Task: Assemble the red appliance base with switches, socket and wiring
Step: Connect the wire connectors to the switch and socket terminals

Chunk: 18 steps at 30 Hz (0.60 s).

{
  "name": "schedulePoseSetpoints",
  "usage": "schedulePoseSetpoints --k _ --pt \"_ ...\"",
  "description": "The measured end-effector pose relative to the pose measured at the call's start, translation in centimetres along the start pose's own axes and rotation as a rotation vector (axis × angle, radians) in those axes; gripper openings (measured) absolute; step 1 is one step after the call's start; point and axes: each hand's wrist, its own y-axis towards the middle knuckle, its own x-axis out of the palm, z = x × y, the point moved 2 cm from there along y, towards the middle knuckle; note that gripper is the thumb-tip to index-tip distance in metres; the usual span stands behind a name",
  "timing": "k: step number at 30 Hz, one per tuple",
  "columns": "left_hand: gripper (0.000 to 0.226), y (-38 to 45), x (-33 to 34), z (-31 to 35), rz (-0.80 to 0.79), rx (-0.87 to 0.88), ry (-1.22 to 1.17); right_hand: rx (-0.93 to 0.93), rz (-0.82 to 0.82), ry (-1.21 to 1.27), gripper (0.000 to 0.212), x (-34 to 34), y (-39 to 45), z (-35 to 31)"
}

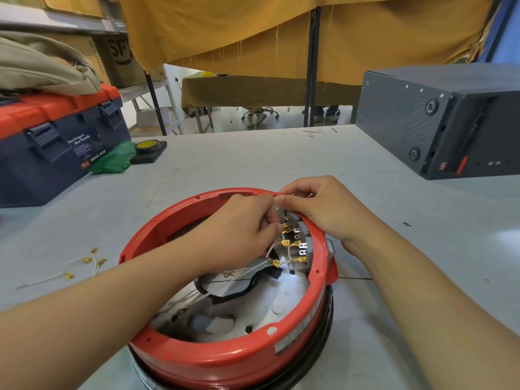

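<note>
Bench clutter: toolbox [53, 144] far left, tape roll [147, 146] beside green bag [114, 160], grey computer case [441, 119] right.

— What's behind the grey tabletop [253, 164]?
— A mustard curtain [253, 32] hanging from a dark frame — beneath it a pale floor [225, 119], a cloth-covered table [253, 91] and an office chair's base [264, 111].

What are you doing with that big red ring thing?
A person is wiring up the red appliance base on the grey table. The left hand pinches white wires with gold connectors inside it, while the right hand grips the far rim. More spare wires lie on the table to the left.
</note>
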Motion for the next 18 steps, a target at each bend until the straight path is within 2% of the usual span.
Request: schedulePoseSetpoints --k 18 --pt "0.017 0.08 0.19 0.18 0.012 0.012 0.058 0.003 -0.001 -0.020 0.007 0.00 -0.11 -0.27"
